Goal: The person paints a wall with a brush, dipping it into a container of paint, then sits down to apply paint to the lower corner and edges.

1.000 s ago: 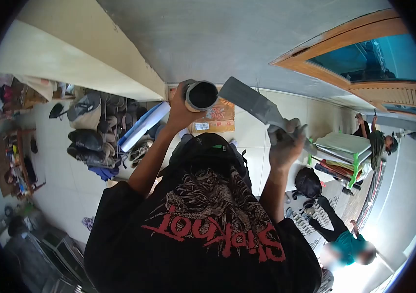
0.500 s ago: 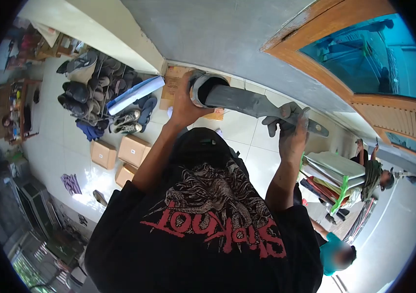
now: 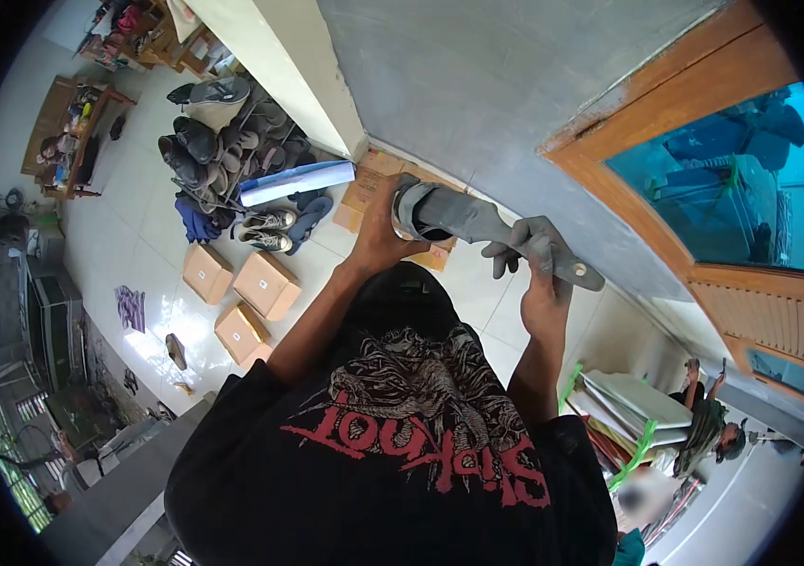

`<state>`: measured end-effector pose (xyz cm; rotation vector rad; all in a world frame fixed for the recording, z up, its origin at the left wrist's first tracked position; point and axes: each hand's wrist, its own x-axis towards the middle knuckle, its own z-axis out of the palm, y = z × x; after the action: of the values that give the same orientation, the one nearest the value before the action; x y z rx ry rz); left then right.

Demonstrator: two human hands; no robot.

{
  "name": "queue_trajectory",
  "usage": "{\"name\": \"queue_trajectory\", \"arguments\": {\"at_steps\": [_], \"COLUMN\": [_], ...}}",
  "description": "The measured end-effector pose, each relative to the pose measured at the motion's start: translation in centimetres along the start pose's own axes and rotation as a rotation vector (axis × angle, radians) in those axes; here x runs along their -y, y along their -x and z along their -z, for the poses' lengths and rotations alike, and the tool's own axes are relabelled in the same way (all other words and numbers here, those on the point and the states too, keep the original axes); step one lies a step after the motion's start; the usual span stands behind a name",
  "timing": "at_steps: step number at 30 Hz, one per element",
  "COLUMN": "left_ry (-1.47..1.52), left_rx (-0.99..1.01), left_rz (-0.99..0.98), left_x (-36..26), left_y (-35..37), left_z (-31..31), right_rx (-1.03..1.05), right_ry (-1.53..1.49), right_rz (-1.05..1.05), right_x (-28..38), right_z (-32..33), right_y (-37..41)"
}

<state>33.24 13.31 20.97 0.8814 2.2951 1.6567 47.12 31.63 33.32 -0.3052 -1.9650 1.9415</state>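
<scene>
My left hand (image 3: 381,231) is wrapped round a small open tin (image 3: 406,209), tilted so that its dark mouth faces right. Grey paste is smeared on its rim. In my right hand (image 3: 536,253), whose fingers are coated grey, is a putty knife (image 3: 470,219) covered in the same grey. Its blade reaches into the tin's mouth, and the handle end with a round hole sticks out to the right of my hand. What lies deep inside the tin is hidden.
Ahead stands a grey wall (image 3: 449,85) with a wooden-framed window (image 3: 647,217). Left are piled shoes (image 3: 204,151), a blue-and-white long box (image 3: 298,182) and cardboard boxes (image 3: 267,283). At right, stacked boards (image 3: 633,401) stand near another person (image 3: 704,424).
My view has turned, shifting the room. My hands are closer together, and less of the putty knife's blade shows outside the tin.
</scene>
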Motion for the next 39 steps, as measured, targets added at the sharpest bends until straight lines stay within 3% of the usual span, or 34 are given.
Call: {"name": "queue_trajectory", "arguments": {"at_steps": [7, 11, 17, 19, 21, 23, 25, 27, 33, 39], "left_ry": [-0.049, -0.058, 0.01, -0.01, -0.11, -0.165, -0.132, -0.088, -0.036, -0.041], "left_rx": [-0.078, -0.109, -0.109, -0.118, -0.133, -0.158, -0.146, -0.13, -0.111, -0.172], "left_rz": [-0.018, -0.054, -0.013, -0.027, -0.055, -0.044, -0.039, -0.017, -0.078, -0.147], "left_x": [0.9, 2.7, 1.8, 0.5, 1.2, 2.1, 2.0, 0.9, -1.3, 1.0], "left_y": [0.4, 0.3, -0.4, -0.7, -1.2, -1.4, -1.8, -1.9, -3.4, -4.8], "left_z": [1.3, 2.1, 4.1, 4.9, 5.5, 5.7, 6.4, 6.8, 8.1, 8.2], "right_rx": [0.065, 0.044, 0.203, 0.335, 0.362, 0.368, 0.364, 0.406, 0.484, 0.567], "right_ry": [-0.214, 0.106, 0.001, 0.204, 0.165, 0.211, 0.263, 0.504, 0.662, 0.887], "right_rz": [0.059, 0.087, 0.089, 0.24, 0.263, 0.158, 0.236, 0.278, 0.411, 0.461], "right_x": [0.4, -1.1, 1.9, 2.3, 3.0, 4.4, 5.4, 6.7, 8.9, 13.8], "right_z": [0.6, -0.6, -3.3, -3.7, -4.2, -4.9, -5.2, -5.1, -4.9, -5.4], "right_y": [-1.6, -2.8, -4.9, -5.7, -6.1, -6.3, -7.1, -7.6, -9.7, -11.4]}}
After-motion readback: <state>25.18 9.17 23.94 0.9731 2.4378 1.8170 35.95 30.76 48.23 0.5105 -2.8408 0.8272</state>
